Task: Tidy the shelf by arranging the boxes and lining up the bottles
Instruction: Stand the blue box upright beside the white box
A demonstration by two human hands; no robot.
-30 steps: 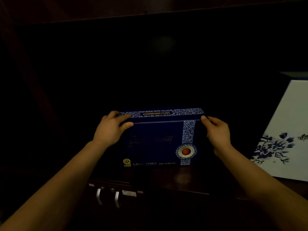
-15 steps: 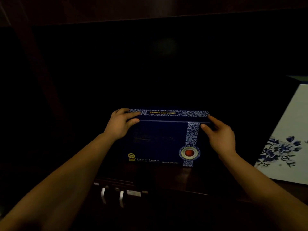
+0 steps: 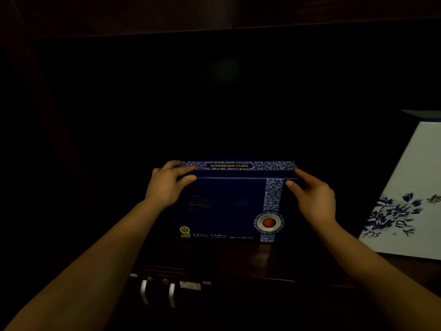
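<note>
blue box (image 3: 229, 206): upright on the dark shelf ledge (image 3: 238, 256), middle of the view, printed face toward the camera, bottom edge not far from the ledge's front lip. left hand (image 3: 167, 185) at the upper left corner, fingers curled over the top edge, thumb pressed on the front face, a firm hold. right hand (image 3: 315, 197) at the upper right corner, forefinger along the top edge, thumb on the front face, a lighter pinch, other fingers hidden behind.

likely trouble: held only at the top, so liable to tip at the foot under a push toward the back instead of sliding, and then perhaps to drop off the lip. with the weaker pinch on the right, liable also to twist out of square or slip at that corner. safer with low, even pressure, probably. too dark at the back to judge depth, so some risk of knocking a wall or something unseen there.

around: white box (image 3: 410, 187) with blue flowers at the right, well apart from the blue one, partly cut off by the frame, in the way only of a move rightward. two pale metal handles (image 3: 157, 293) below the ledge, on the cabinet front. dark board (image 3: 214, 15) overhead, a limit on any lift. no bottles in sight.
</note>
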